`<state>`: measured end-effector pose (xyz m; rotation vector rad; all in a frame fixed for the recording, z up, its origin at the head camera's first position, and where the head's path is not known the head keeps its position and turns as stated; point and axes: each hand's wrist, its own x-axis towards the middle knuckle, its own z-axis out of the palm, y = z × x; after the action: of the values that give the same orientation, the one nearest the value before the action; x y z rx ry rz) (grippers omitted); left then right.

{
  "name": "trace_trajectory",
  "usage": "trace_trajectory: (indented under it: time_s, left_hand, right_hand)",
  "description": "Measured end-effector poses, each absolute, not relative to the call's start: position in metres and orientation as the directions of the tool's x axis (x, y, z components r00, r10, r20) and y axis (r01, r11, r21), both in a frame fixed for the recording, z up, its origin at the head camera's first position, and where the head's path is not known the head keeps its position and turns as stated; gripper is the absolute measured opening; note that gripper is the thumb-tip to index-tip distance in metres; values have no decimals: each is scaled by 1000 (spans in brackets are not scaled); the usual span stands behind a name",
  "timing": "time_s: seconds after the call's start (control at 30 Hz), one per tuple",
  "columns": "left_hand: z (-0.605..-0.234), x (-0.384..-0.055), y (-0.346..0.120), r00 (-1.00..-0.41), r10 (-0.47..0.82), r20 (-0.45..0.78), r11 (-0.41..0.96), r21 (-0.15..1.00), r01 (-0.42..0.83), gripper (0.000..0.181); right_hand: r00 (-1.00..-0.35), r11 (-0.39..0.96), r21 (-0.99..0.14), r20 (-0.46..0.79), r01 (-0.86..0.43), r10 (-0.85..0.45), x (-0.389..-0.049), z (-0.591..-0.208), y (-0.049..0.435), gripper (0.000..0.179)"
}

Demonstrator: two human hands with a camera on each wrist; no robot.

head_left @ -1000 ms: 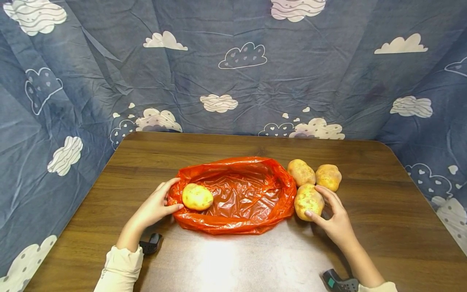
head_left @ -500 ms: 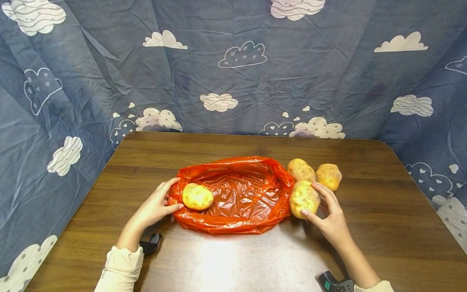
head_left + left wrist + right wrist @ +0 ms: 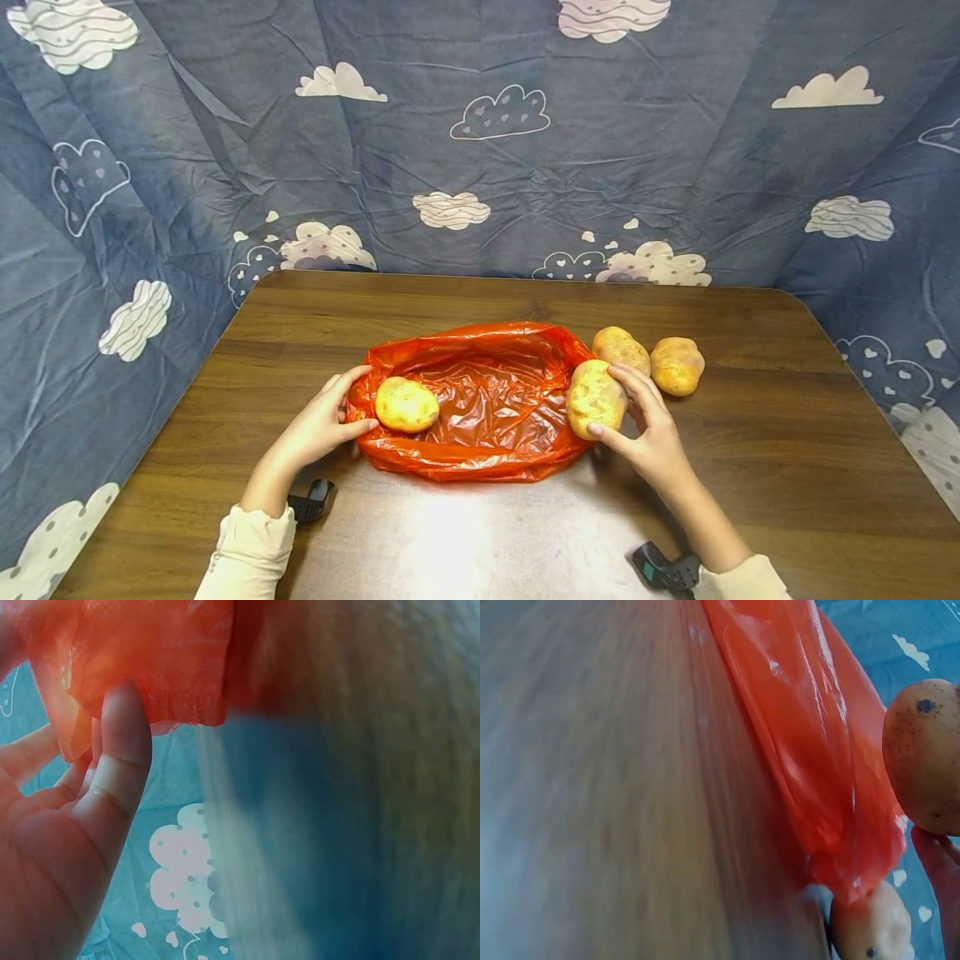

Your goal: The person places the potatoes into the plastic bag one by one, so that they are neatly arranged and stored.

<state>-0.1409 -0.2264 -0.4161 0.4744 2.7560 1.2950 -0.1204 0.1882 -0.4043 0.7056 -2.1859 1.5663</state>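
Observation:
In the head view, a red plastic bag (image 3: 487,404) lies spread on the table with its mouth wide. One potato (image 3: 407,405) rests inside at the left end. My left hand (image 3: 318,423) holds the bag's left edge, and the left wrist view has the thin red plastic (image 3: 172,660) against its fingers (image 3: 126,739). Between thumb and fingertips, my right hand (image 3: 651,433) grips another potato (image 3: 596,400) over the bag's right rim. From the right wrist, that potato (image 3: 926,757) appears raised beside the bag's side (image 3: 802,735), with only part of the hand showing.
Two more potatoes, one (image 3: 619,350) close by the bag's right end and one (image 3: 677,367) farther right, sit on the brown wooden table (image 3: 787,433). A blue cloth with clouds (image 3: 495,167) hangs behind the table. Each wrist wears a black device (image 3: 667,571).
My right hand has carried its potato leftward and slightly up, from beside the bag to over its right rim. The left hand and the potato in the bag have stayed put.

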Motion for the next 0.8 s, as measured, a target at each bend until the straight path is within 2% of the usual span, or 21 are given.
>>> trace_trajectory:
  time_s: [0.8]
  left_hand:
    - [-414,-140,-225,-952,297,70,603,759,244,70]
  right_hand:
    - [-808,258,-769,522,-585,-275,-139,-398,145,67]
